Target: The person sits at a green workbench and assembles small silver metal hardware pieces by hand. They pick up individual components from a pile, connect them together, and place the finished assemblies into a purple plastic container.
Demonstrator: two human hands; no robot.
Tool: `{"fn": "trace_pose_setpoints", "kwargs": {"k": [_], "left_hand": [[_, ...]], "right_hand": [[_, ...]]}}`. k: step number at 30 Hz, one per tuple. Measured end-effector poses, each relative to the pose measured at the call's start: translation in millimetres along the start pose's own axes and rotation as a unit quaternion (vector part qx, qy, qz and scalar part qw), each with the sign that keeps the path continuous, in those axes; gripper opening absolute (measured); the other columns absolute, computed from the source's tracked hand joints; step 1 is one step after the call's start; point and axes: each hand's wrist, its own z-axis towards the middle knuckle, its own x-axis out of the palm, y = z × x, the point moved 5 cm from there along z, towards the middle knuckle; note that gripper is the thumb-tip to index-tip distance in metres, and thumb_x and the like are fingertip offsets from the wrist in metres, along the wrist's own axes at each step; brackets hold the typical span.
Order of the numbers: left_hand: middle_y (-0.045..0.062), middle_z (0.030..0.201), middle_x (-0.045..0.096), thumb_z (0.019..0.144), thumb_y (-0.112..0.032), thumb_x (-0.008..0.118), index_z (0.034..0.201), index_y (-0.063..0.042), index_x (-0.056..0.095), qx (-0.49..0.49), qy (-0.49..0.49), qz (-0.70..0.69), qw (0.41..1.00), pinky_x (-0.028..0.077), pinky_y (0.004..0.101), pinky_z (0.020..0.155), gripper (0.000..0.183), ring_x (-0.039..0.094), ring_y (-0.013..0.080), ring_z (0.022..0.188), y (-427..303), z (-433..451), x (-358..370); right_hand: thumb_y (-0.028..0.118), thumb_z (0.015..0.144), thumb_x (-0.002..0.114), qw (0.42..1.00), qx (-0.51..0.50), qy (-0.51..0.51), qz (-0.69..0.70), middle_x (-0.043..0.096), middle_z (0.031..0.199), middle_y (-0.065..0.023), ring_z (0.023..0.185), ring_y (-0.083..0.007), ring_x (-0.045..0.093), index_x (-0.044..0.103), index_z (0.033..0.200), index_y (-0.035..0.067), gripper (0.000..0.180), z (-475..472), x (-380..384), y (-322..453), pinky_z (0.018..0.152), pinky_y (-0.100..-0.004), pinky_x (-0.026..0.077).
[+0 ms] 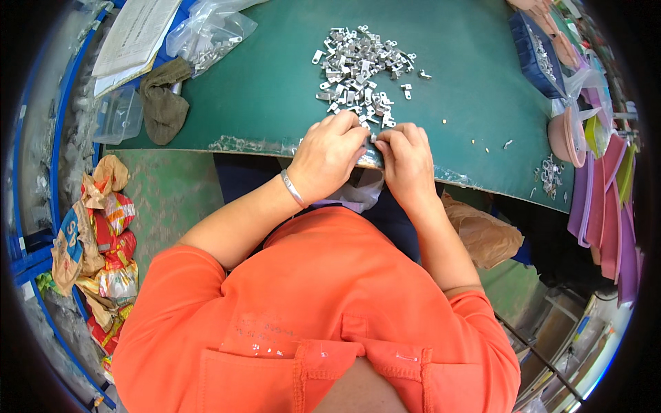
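Observation:
My left hand [330, 155], with a silver bangle [293, 189] on its wrist, is at the front edge of the green tabletop [268, 98]. Facing it is my right hand [410, 160], thumb and fingers pinched together. Between the fingertips of both hands shows a small metal part [373, 138], mostly hidden by the fingers. Just beyond my hands lies a loose pile of small bent metal brackets [361, 62], some with holes. A few brackets [407, 92] lie apart to the right of the pile.
At left are a clear bag of metal parts [211, 44], a brown cloth [164, 100], a clear plastic box [120, 116] and papers [131, 38]. Another person's hand [565, 49] is beside a blue bin [537, 57]. A pink cup [565, 137] and small metal parts [550, 175] are at right.

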Motion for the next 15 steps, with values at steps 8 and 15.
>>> {"fn": "trace_pose_setpoints", "kwargs": {"k": [8, 15], "left_hand": [[0.008, 0.094, 0.062, 0.078, 0.002, 0.074, 0.094, 0.000, 0.067, -0.136, 0.000, -0.232, 0.963, 0.051, 0.0256, 0.068, 0.017, 0.062, 0.0142, 0.077, 8.9, -9.1, -3.3], [0.007, 0.093, 0.061, 0.082, 0.002, 0.071, 0.095, 0.000, 0.070, -0.117, 0.089, -0.264, 0.953, 0.050, 0.0240, 0.065, 0.014, 0.060, 0.0113, 0.077, 6.0, -21.6, -13.0]], "right_hand": [[0.006, 0.094, 0.061, 0.881, 0.293, 0.089, 0.361, 0.066, 0.079, -0.0061, 0.072, -0.0094, 0.058, 0.064, 0.093, -0.003, 0.009, -12.8, -6.3, -13.3, 0.064, -0.0254, 0.048], [0.005, 0.093, 0.062, 0.896, 0.245, 0.142, 0.342, 0.065, 0.081, -0.0081, 0.071, -0.0161, 0.061, 0.064, 0.091, -0.003, 0.008, -19.7, -7.2, 1.0, 0.066, -0.0292, 0.049]]}}
